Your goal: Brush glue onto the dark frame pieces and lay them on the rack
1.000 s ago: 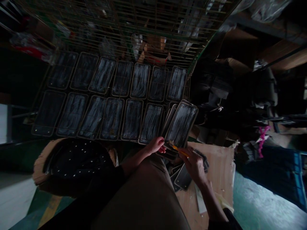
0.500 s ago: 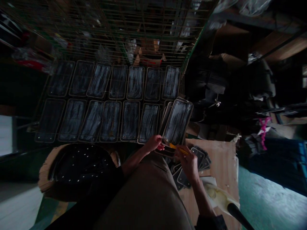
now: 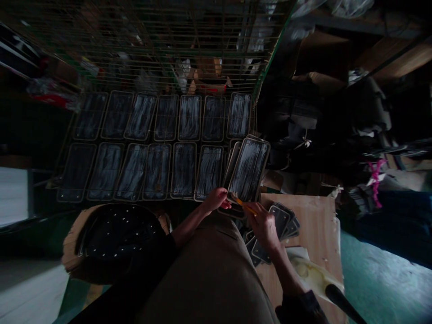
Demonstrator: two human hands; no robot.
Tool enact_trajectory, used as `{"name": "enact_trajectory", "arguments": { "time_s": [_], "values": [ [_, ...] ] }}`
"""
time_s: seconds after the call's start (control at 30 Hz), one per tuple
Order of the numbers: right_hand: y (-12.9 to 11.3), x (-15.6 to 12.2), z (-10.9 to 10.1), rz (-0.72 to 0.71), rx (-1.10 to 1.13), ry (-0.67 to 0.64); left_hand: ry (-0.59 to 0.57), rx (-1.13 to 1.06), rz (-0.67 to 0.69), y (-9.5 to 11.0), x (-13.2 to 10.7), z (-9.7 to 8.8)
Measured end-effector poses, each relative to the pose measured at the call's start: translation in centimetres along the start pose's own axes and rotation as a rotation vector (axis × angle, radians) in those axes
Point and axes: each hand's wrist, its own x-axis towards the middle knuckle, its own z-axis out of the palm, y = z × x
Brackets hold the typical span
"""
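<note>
L hand [image 3: 216, 200] holds a small stack [image 3: 232, 164] of dark flat panels by its lower edge, fingers clamped round it, tilted up towards the camera just above the person's lap [image 3: 209, 279]. The top panel [image 3: 249, 170] is rectangular w/ a pale rim and streaked whitish all over. R hand [image 3: 263, 225] has its fingers closed on a yellow-handled brush [image 3: 245, 205], tip touching the top panel's bottom edge, just beside the L fingertips. Behind the stack, two rows of like panels [image 3: 184, 168] lie side by side on a wire rack [image 3: 162, 67], all streaked the same way. Under the R wrist a loose heap of dark pieces [image 3: 286, 220] sits on a wooden board [image 3: 313, 216] – prob. uncoated ones, too dim to be sure. A pale lump [image 3: 310, 274] lies near the R forearm – can't make out what.
</note>
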Motion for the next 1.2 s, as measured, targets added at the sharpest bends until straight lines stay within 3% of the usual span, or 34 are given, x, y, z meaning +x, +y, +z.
{"name": "enact_trajectory", "arguments": {
  "time_s": [0.13,0.27,0.4,0.57,0.7,0.87,0.93,1.07,1.2],
  "values": [
    [0.9,-2.7,-1.2,0.114,0.072,0.065,0.003,-0.019,-0.002,0.1,-0.2,0.2],
    [2.1,-3.1,-2.8,0.189,0.040,0.210,0.031,-0.024,0.004,0.4,-0.3,0.5],
    [2.0,-2.0,-3.9,0.181,0.000,0.327,0.023,-0.015,0.008,0.4,-0.4,0.5],
    [2.2,1.4,-3.6,0.156,-0.007,0.431,0.028,-0.026,0.009,0.3,-0.4,0.7],
    [2.9,2.2,-2.7,0.133,-0.085,0.420,0.080,-0.010,-0.029,0.6,-0.5,1.0],
    [2.2,-0.7,-3.3,0.192,-0.054,0.295,0.054,-0.056,0.014,0.7,-1.1,1.1],
    [1.9,-0.9,-4.1,0.210,-0.023,0.312,0.045,-0.083,0.031,0.6,-1.2,1.1],
    [2.6,2.3,-5.3,0.225,-0.044,0.487,0.096,-0.082,-0.047,0.2,-0.7,1.3],
    [4.7,5.9,-5.0,0.101,-0.004,0.583,0.119,-0.072,-0.095,0.2,-0.5,1.6]
  ]
}}
